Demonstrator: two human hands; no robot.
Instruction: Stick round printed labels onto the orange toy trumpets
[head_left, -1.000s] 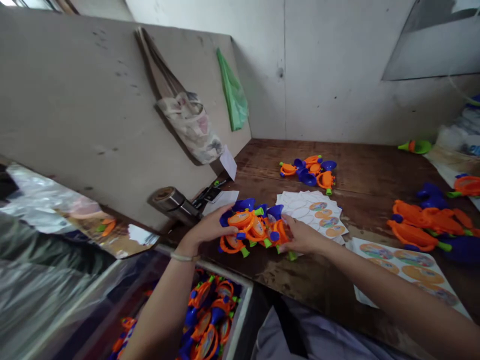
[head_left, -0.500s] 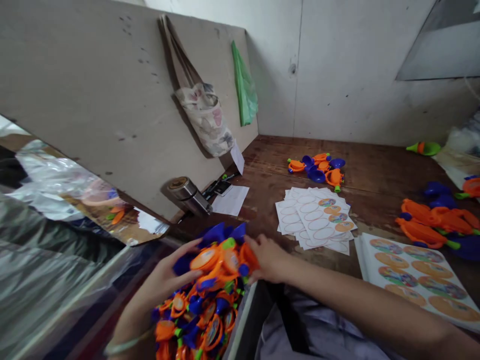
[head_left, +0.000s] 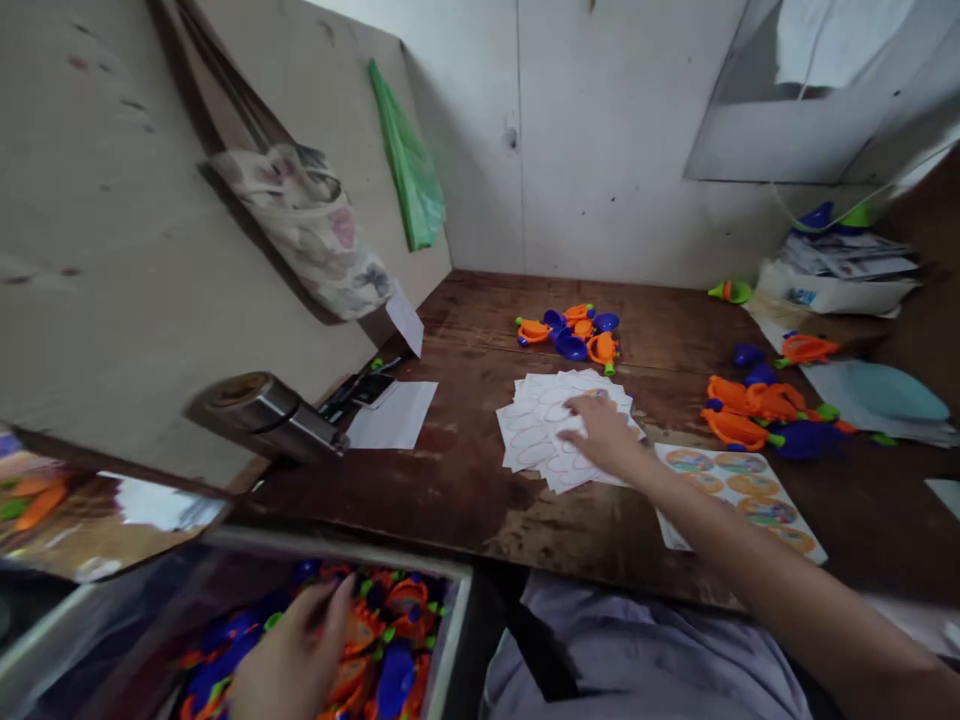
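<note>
Held apart and loosely bent above fanned white sheets (head_left: 529, 425), with thumb and the other fingers (head_left: 581, 404) of the right hand (head_left: 606, 440) open and no grip showing; too blurred to tell touch from near hover. Fanned this way, probably, to leave single edges free for picking up. Turned palm down, with the forearm (head_left: 780, 590) slanting in from 4 o'clock, low over the tabletop (head_left: 540, 520), a pose that likely lets the wrist lie flat.

At 7 o'clock, bent over the bin (head_left: 450, 640) with the left hand (head_left: 285, 655), back of the hand up, wrist towards 6 o'clock. Among or just above orange and blue toys (head_left: 397, 680) there; cannot tell whether gripping one or open. Kept inside the bin walls, seemingly, against scattering, and close beside the tabletop edge for a short reach down.

Farther out from the right hand, at 11 o'clock, a small cluster (head_left: 571, 345) of like toys, out of the way yet reachable. At 3 o'clock, a larger pile (head_left: 757, 400); at 4 o'clock, just beside the fan, a sticker sheet (head_left: 750, 486), laid face up, presumably to keep the ovals in view. Towards 9 o'clock, a flask (head_left: 281, 415), leaning, and a paper (head_left: 397, 415). Hung at 10 o'clock, a cloth bag (head_left: 307, 220) and a green bag (head_left: 411, 175), likely to spare working space.
</note>
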